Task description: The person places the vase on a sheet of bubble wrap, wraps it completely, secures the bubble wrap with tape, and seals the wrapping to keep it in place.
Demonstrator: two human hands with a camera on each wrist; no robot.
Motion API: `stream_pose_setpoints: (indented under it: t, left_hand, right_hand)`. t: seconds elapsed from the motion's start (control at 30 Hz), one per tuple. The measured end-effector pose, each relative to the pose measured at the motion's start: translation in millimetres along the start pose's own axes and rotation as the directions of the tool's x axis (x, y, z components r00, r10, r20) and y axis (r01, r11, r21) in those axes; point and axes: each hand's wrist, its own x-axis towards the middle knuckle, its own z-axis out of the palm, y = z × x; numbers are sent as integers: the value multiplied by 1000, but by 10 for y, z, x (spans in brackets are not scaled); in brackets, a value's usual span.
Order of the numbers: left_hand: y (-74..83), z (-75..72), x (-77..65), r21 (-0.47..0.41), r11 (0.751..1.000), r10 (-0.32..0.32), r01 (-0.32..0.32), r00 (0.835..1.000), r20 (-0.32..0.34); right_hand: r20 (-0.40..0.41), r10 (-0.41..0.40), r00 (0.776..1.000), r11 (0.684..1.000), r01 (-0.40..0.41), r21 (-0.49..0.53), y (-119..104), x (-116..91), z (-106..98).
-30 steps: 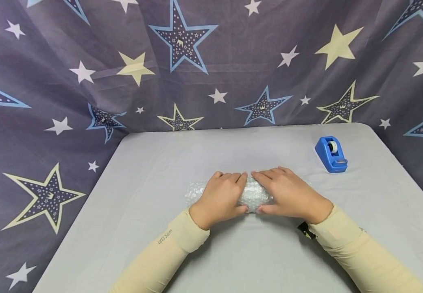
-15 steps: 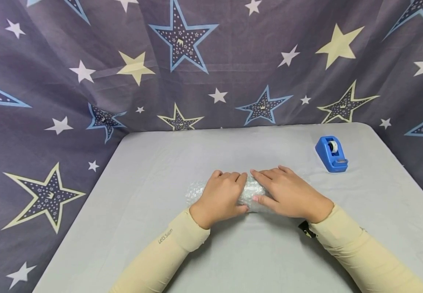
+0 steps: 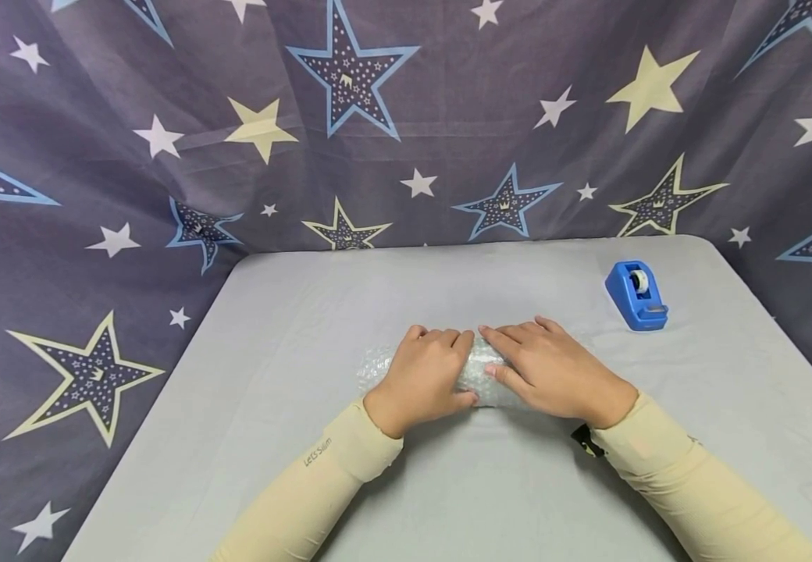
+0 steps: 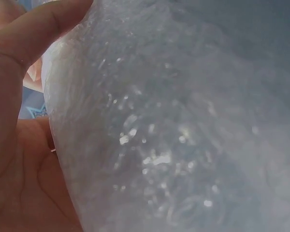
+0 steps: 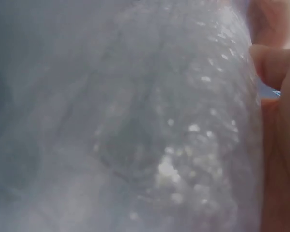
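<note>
A roll of clear bubble wrap [image 3: 478, 376] lies crosswise on the table, its left end showing past my left hand [image 3: 422, 384]. That hand grips the roll from above, its fingers over the far side and its thumb along the near side. My right hand [image 3: 559, 371] holds the right part of the roll, fingers over the back and thumb on the upper front. In the left wrist view the crinkled bubble wrap [image 4: 150, 121] fills most of the picture, as the bubble wrap [image 5: 174, 125] does in the right wrist view. Whatever is inside the roll is hidden.
A blue tape dispenser [image 3: 636, 297] with a roll of tape stands at the back right of the table [image 3: 293, 312], which has a pale grey cover. Behind and beside the table hangs a dark curtain [image 3: 392, 164] printed with stars.
My right thumb has moved up from the roll's lower near edge onto its upper front. My left hand and the tape dispenser look unchanged.
</note>
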Motion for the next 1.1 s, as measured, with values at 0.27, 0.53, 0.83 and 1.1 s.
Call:
stream_pose_setpoints:
  t: [0.27,0.53,0.83,1.1]
  left_hand:
    - [-12,7,0,-4,1000,-6,6,1000,-25]
    - [-28,22,8,-4,1000,-3,3,998,-57]
    - [-37,30,9,-26,1000,-14,13,999,-44]
    - [-61,29,14,-34,999,-14,12,999,-52]
  right_hand:
    - [-8,29,1000,1000,-29,2,-10,14,16]
    - [-19,53,998,999,-53,0,-11,14,25]
    - [-61,11,998,1000,-12,-20,10,25,49]
    - [-80,-57,995,997,53,-51,5,29,50]
